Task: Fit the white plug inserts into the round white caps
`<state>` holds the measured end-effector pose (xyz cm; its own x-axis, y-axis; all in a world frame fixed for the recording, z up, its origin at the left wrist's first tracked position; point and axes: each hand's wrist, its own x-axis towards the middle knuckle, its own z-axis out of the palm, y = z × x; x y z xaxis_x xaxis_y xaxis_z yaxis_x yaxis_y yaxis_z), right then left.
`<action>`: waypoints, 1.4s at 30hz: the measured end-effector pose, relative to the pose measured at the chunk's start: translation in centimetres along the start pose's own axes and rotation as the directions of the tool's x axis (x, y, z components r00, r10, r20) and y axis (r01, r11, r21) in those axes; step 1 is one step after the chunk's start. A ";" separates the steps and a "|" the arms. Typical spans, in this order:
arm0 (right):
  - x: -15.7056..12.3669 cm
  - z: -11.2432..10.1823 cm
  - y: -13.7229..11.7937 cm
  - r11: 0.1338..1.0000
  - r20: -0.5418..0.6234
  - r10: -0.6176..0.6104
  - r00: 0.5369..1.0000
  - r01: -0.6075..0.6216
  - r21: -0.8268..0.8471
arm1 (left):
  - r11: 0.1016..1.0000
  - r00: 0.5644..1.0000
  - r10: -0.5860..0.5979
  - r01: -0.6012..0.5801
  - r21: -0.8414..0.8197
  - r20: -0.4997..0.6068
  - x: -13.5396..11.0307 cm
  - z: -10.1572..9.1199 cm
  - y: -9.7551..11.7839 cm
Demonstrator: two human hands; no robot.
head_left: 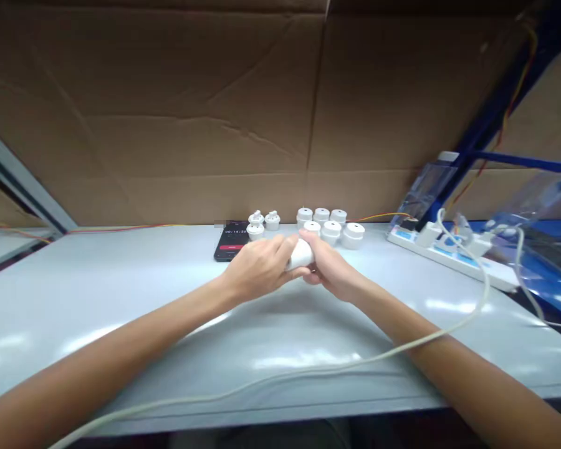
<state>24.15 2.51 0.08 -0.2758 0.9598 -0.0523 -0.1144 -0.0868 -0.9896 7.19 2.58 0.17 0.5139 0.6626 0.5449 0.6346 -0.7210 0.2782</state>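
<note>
Both hands grip one white plastic cylinder point(301, 254) above the middle of the table. My left hand point(262, 265) is closed around its left side, thumb and fingers wrapped on it. From the right, my right hand point(331, 265) clasps the other end, its fingers partly hidden behind the piece. Just beyond the hands stand several white round housings with a small hole on top point(353, 234). Left of those sit three smaller white round pieces with raised tops point(272, 220). A black phone point(229, 243) with a running timer on its screen lies beside them.
A white cable point(280, 376) loops across the table's front, over my right forearm. On the right lie a power strip point(453, 257) with plugs, a clear bottle point(425, 187) and a blue metal frame point(453, 171). Cardboard point(191, 112) walls the back; thin coloured wires point(121, 229) run along it.
</note>
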 end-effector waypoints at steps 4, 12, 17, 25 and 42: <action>-0.2 -0.4 0.4 0.894 -0.005 -0.386 0.923 0.372 -0.251 | 0.731 0.912 -0.403 0.371 -0.573 0.077 0.6 -0.5 1.5; -0.4 -2.8 -0.1 -0.048 0.476 -0.760 0.442 0.692 -0.720 | -0.068 0.711 -0.601 0.411 -0.909 0.367 3.7 -3.6 -1.6; -1.2 -1.5 0.6 0.117 0.655 -0.295 0.696 0.707 -0.698 | 0.289 0.817 -0.508 0.462 -0.839 0.275 3.9 -3.7 -4.1; 0.4 -3.5 0.4 0.228 0.475 -0.422 0.772 0.598 -0.768 | 0.950 0.964 -0.245 0.217 0.226 0.103 5.9 1.1 -6.3; 3.8 -6.3 -0.2 0.640 -0.062 -0.618 0.783 0.457 -0.618 | 0.985 0.976 0.139 -0.119 -0.124 0.168 6.5 2.4 -1.8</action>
<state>29.11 7.84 -0.78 -0.0865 0.8220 0.5628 0.3903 0.5477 -0.7400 10.79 8.65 1.32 0.6869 0.5801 0.4377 0.4922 -0.8145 0.3071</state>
